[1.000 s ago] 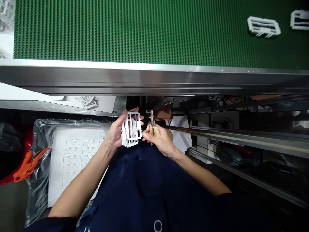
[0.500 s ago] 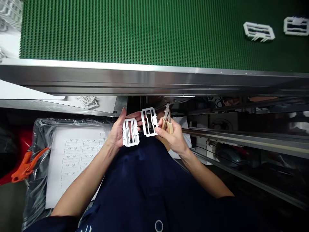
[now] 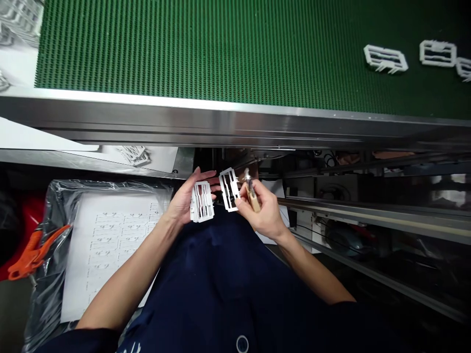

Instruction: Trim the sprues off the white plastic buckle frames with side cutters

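White slotted plastic frames (image 3: 202, 202), apparently a small stack, lie in my left hand (image 3: 183, 198), with the thumb along their edge and the fingers reaching out behind. My right hand (image 3: 265, 211) pinches a single white plastic frame (image 3: 228, 190) at its lower right side. That same hand also keeps a pair of nippers (image 3: 252, 194) with pale handles, their metal jaws pointing up and blurred. The single frame is tilted and sits just right of the stack, close to the left fingertips.
A green ribbed conveyor belt (image 3: 198, 49) with a metal edge runs across the top, bearing white frames (image 3: 386, 59) at right. More frames (image 3: 134, 154) rest on a ledge. At left are a plastic-lined box with a printed sheet (image 3: 110, 240) and an orange clamp (image 3: 37, 255).
The single frame has shifted slightly right and down, turning a little. The nippers have rotated in my right hand. Frames on the belt appear further left and lower.
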A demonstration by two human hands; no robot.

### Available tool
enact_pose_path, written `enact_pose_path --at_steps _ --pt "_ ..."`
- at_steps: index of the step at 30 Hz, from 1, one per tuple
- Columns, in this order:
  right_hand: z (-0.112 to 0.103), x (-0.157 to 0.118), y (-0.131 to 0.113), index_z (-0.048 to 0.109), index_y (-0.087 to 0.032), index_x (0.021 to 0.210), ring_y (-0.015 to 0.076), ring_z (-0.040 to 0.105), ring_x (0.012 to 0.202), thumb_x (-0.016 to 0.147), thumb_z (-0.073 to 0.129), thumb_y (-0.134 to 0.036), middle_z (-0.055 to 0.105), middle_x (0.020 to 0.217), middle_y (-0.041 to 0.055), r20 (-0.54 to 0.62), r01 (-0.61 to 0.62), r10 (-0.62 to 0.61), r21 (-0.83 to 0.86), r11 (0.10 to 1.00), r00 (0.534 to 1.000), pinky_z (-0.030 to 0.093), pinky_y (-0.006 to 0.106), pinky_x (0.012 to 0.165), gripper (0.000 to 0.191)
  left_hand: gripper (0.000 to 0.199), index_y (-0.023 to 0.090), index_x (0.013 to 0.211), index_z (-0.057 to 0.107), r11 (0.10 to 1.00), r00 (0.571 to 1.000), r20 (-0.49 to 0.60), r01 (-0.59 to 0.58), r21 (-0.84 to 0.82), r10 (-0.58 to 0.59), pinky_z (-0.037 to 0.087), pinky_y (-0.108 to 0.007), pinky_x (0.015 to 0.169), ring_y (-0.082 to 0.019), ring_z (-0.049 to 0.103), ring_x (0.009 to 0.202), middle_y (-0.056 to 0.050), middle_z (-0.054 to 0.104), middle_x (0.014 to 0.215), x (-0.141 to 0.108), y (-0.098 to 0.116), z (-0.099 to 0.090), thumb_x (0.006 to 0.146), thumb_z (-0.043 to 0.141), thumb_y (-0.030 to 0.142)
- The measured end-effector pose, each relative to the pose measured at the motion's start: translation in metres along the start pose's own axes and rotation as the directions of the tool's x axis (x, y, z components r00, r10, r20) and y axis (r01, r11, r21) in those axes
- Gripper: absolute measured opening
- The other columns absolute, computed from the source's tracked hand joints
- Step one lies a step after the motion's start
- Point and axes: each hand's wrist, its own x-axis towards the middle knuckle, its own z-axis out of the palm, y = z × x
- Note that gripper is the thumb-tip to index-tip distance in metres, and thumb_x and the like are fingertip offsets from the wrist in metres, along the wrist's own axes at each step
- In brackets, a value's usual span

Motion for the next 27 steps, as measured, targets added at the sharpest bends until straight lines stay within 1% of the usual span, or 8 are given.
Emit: enact_pose_path --at_steps 3,6,8,11,16,20,23,27 --pt "0.011 0.000 -0.003 0.048 -0.019 0.086 0.0095 0.043 0.059 0.074 0.051 -0.015 0.049 0.071 -0.0026 0.093 0.167 -0.148 -0.243 0.956 0.985 0.036 0.022 0.059 0.012 0.038 0.012 0.106 0.062 0.980 0.994 -0.035 -0.096 0.176 0.104 0.054 -0.022 0.059 -0.018 0.065 0.077 -0.010 0.067 0.093 0.000 -0.006 0.007 0.080 0.064 0.040" --pt "0.024 0.002 -0.005 0.048 -0.019 0.080 0.0106 0.043 0.060 0.071 0.050 -0.014 0.048 0.069 -0.0019 0.178 0.272 -0.225 -0.315 0.909 0.958 0.034 0.023 0.059 0.010 0.039 0.012 0.101 0.065 0.956 0.985 -0.054 -0.143 0.256 0.161 0.053 -0.023 0.061 -0.017 0.064 0.073 -0.008 0.067 0.087 0.001 -0.009 0.014 0.074 0.071 0.040" --pt "0.027 0.004 -0.005 0.049 -0.019 0.082 0.0098 0.042 0.058 0.072 0.052 -0.016 0.048 0.068 -0.0029 0.164 0.219 -0.181 -0.259 0.941 0.970 0.035 0.023 0.058 0.011 0.035 0.011 0.091 0.067 0.964 0.985 -0.099 -0.116 0.241 0.143 0.050 -0.021 0.054 -0.014 0.061 0.064 -0.005 0.065 0.078 0.001 -0.009 0.015 0.071 0.073 0.040" --pt "0.021 0.011 0.000 0.049 -0.020 0.087 0.0087 0.045 0.059 0.076 0.055 -0.023 0.049 0.070 -0.0034 0.146 0.016 -0.016 0.002 1.000 0.989 0.037 0.021 0.058 0.013 0.032 0.012 0.078 0.065 0.979 0.976 -0.195 -0.053 0.196 0.092 0.047 -0.020 0.046 -0.011 0.056 0.050 -0.002 0.060 0.064 0.003 -0.006 0.012 0.068 0.075 0.041" --pt "0.011 0.019 0.020 0.049 -0.018 0.082 0.0088 0.047 0.060 0.075 0.064 -0.033 0.051 0.070 -0.0024 0.179 -0.241 0.182 0.404 0.882 0.967 0.040 0.022 0.058 0.022 0.039 0.012 0.075 0.064 0.955 0.935 -0.347 0.029 0.294 0.078 0.040 -0.021 0.034 -0.012 0.052 0.039 -0.002 0.058 0.057 0.003 -0.001 0.010 0.063 0.077 0.047" --pt "0.020 0.015 0.020 0.049 -0.017 0.080 0.0111 0.053 0.066 0.075 0.063 -0.040 0.056 0.072 -0.0001 0.230 -0.322 0.249 0.376 0.869 0.941 0.043 0.023 0.061 0.027 0.032 0.010 0.075 0.064 0.982 0.939 -0.330 -0.035 0.186 0.096 0.049 -0.022 0.043 -0.013 0.058 0.048 -0.003 0.061 0.064 0.005 0.000 0.016 0.065 0.076 0.038" --pt "0.031 0.011 0.010 0.050 -0.018 0.078 0.0103 0.051 0.065 0.071 0.067 -0.038 0.055 0.072 -0.0017 0.176 -0.287 0.242 0.309 0.907 0.954 0.044 0.023 0.063 0.027 0.023 0.011 0.081 0.065 0.995 0.972 -0.217 -0.096 0.010 0.096 0.054 -0.024 0.056 -0.016 0.063 0.064 -0.005 0.066 0.078 0.007 0.000 0.015 0.071 0.069 0.031" --pt "0.041 0.007 0.003 0.051 -0.020 0.084 0.0113 0.054 0.065 0.069 0.067 -0.035 0.058 0.072 -0.0034 0.139 -0.286 0.268 0.132 0.949 0.953 0.045 0.025 0.065 0.026 0.025 0.011 0.088 0.066 0.986 0.995 -0.098 -0.050 -0.161 0.034 0.055 -0.027 0.055 -0.017 0.064 0.064 -0.008 0.068 0.082 0.010 -0.002 0.008 0.080 0.055 0.033"
